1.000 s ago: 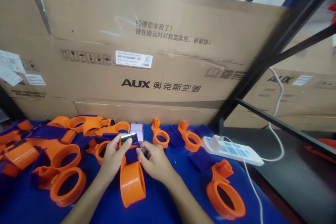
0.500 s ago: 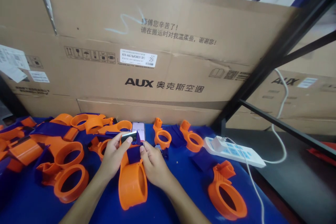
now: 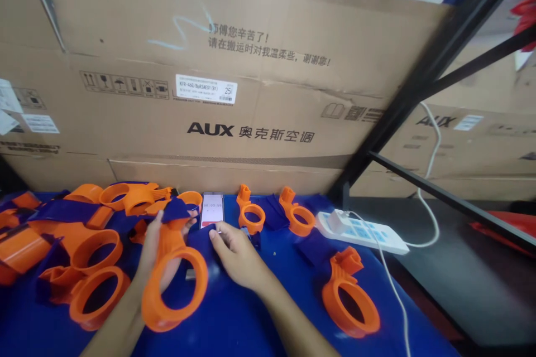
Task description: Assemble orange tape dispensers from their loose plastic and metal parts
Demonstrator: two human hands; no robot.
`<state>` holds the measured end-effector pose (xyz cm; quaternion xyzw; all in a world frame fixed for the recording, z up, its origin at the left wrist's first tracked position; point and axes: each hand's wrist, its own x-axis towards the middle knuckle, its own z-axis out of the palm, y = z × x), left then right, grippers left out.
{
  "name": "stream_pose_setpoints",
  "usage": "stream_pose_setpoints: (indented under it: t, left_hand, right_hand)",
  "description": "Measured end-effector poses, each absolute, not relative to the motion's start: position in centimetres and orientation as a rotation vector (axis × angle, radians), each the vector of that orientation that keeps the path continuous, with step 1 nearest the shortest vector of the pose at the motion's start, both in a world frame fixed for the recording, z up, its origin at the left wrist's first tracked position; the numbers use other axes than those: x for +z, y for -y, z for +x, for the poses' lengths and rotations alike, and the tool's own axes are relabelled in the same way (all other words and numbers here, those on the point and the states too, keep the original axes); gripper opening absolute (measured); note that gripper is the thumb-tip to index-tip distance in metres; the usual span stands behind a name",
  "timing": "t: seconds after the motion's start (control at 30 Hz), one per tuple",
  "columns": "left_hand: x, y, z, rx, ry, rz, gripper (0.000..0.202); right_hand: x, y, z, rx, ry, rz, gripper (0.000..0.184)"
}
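My left hand (image 3: 154, 248) grips an orange plastic ring part (image 3: 173, 284) by its neck and holds it tilted up off the blue table (image 3: 259, 318), so that the ring opening faces me. A dark blue strap (image 3: 176, 209) hangs at the top of the part. My right hand (image 3: 237, 254) rests on the table right of the part, fingers curled and pinched at the strap's edge near a phone (image 3: 211, 210) that lies screen up.
Several orange ring parts (image 3: 98, 295) and blue straps lie in a heap at the left. More ring parts lie at the right (image 3: 349, 298) and at the back (image 3: 250, 215). A white power strip (image 3: 362, 232) with a cable lies at the table's right edge. Large cardboard boxes (image 3: 251, 95) stand behind.
My left hand has lifted and turned the orange ring part, so its opening now faces me. The small metal piece seen at its top before is out of sight. My right hand shifted slightly left.
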<state>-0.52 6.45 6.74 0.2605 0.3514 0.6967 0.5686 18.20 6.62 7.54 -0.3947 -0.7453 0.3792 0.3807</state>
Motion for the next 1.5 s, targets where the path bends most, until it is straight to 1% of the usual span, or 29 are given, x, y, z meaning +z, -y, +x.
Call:
stream_pose_setpoints:
  t: [0.07,0.13,0.17,0.27,0.37,0.43,0.53,0.67,0.77,0.9,0.97,1.07,1.13,1.2,1.27,1.4,1.5]
  left_hand:
    - [7.3,-6.2,-0.7,1.643,-0.708,0.546,0.033]
    - [7.6,-6.0,-0.7,1.609,-0.691,0.538,0.025]
    - [7.7,-6.0,-0.7,1.568,-0.713,0.548,0.025]
    - [7.5,-6.2,-0.5,1.438,-0.807,0.556,0.035]
    - [7.4,-6.2,0.0,1.369,-0.877,0.606,0.040]
    - [7.4,-5.9,0.5,1.358,-0.904,0.684,0.036]
    - [7.3,-5.2,1.3,1.321,-0.931,0.794,0.035]
    - [6.4,-5.0,1.9,1.237,-0.944,0.914,0.042]
    - [5.7,-5.3,1.9,1.215,-0.955,0.955,0.041]
    - [5.4,-5.4,1.9,1.223,-0.959,0.991,0.040]
    - [5.4,-5.4,1.9,1.237,-0.969,0.995,0.041]
    - [5.5,-5.5,1.9,1.264,-0.981,1.004,0.041]
    - [5.4,-5.7,1.9,1.284,-0.996,1.016,0.041]
    - [5.2,-5.8,1.9,1.307,-1.018,1.020,0.041]
    - [5.0,-6.0,1.8,1.328,-1.026,1.020,0.039]
    - [4.7,-6.0,1.8,1.340,-1.020,1.032,0.036]
    - [4.7,-5.8,1.8,1.338,-1.029,1.081,0.035]
  right_hand:
    - [7.6,-7.5,19.1,0.955,1.742,-1.059,0.027]
    - [7.9,-8.6,20.8,0.938,1.564,-1.102,0.012]
    - [8.2,-9.2,22.0,0.916,1.515,-1.127,0.013]
    - [9.0,-10.7,26.0,0.792,1.451,-1.195,0.039]
    - [9.1,-11.4,29.6,0.320,1.444,-1.578,0.055]
    - [8.6,-11.7,30.9,0.100,1.450,-1.760,0.056]
    - [7.6,-12.0,31.4,-0.010,1.489,-1.843,0.047]
    - [6.4,-12.7,30.9,-0.009,1.526,-1.819,0.042]
    - [6.2,-13.0,30.9,-0.024,1.529,-1.794,0.039]
    - [7.0,-12.6,30.2,-0.040,1.519,-1.700,0.034]
    - [7.7,-12.0,28.9,-0.013,1.542,-1.621,0.032]
    - [8.5,-10.3,25.9,0.149,1.699,-1.408,0.030]
    - [8.5,-9.1,23.7,0.454,1.907,-1.057,0.034]
    - [8.2,-8.0,22.0,0.546,2.006,-0.890,0.042]
    - [7.7,-7.4,20.8,0.525,2.041,-0.875,0.048]
    - [6.5,-7.1,19.7,0.477,2.045,-0.891,0.047]
    - [5.9,-6.9,19.4,0.402,2.058,-0.918,0.050]
